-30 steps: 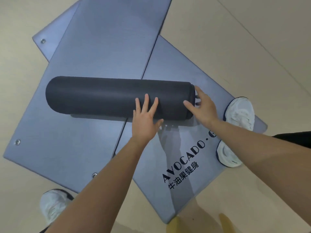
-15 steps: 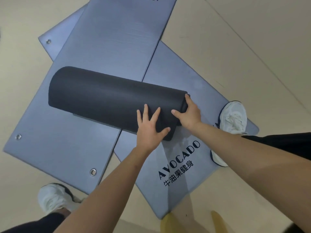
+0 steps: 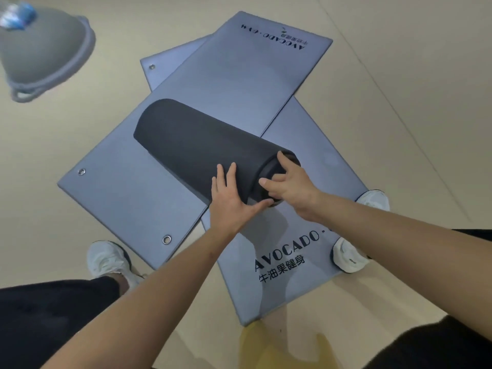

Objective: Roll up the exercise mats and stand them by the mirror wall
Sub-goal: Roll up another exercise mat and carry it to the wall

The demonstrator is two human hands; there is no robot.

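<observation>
Both your bare forearms reach in from 6 o'clock and meet at the near end of the roll (image 3: 202, 145).

Your left hand (image 3: 231, 206) lies palm-down on the side of the roll that faces you, with the wrist straight. Its fingers (image 3: 226, 177) are straight and a little apart, pointing toward 12 o'clock. The thumb stretches toward 3 o'clock along the roll's lower edge. This hand presses flat on the roll and grasps nothing.

Your right hand (image 3: 292, 187) comes in from 4 o'clock and grips the end of the roll. The index finger lies over the top of the rim, pointing to 11 o'clock. The other fingers are curled against the end face, and the thumb bears on the roll's side, near your left thumb. You cannot tell whether the curled fingers reach into the coil.

The dark roll sits mid-view with its axis running from 10 to 4 o'clock. It rests across the top mat (image 3: 239, 83), and its gripped end is over the lower mat (image 3: 327, 179).

The top mat lies flat from 8 to 1 o'clock, with eyelets at its near end. The lower mat is flat beneath it, with lettering toward 5 o'clock.

Your right shoe (image 3: 348, 258) stands on the lower mat's 4 o'clock edge. Your left shoe (image 3: 106, 258) is on the floor (image 3: 399, 75) at 7 o'clock.

A grey dome (image 3: 45, 51) is at 10 o'clock, well apart from the mats.
</observation>
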